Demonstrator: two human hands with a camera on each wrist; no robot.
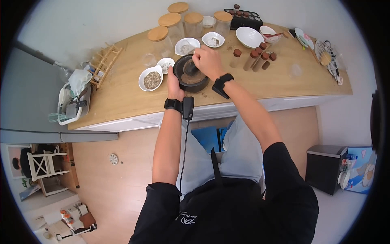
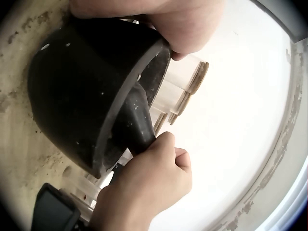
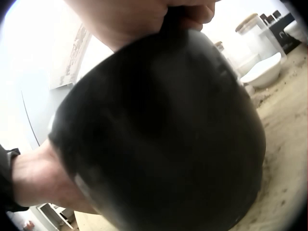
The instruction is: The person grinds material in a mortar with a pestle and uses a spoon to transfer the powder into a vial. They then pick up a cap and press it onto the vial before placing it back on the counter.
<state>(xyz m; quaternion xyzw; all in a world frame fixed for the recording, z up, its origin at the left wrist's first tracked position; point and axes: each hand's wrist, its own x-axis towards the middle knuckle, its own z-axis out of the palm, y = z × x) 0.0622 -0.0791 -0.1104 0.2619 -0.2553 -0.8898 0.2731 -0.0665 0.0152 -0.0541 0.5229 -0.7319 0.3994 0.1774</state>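
A black mortar [image 1: 194,87] stands near the front edge of the wooden counter, with brown ground powder [image 1: 196,77] inside. My left hand [image 1: 174,86] grips its left side; in the left wrist view a digit of that hand [image 2: 190,29] reaches the rim. In a fist, my right hand [image 1: 208,62] holds the upper end of the black pestle [image 2: 139,120], which leans inside the bowl. The pestle's lower end is partly hidden by the mortar's wall in the left wrist view. The mortar's dark side fills most of the right wrist view.
Left of the mortar sit white dishes, one holding coarse seeds [image 1: 152,80]. Behind are more white bowls [image 1: 213,39] and glass jars with wooden lids [image 1: 170,20]. Brown-capped vials [image 1: 250,60] stand to the right. A wooden rack [image 1: 105,65] is at far left.
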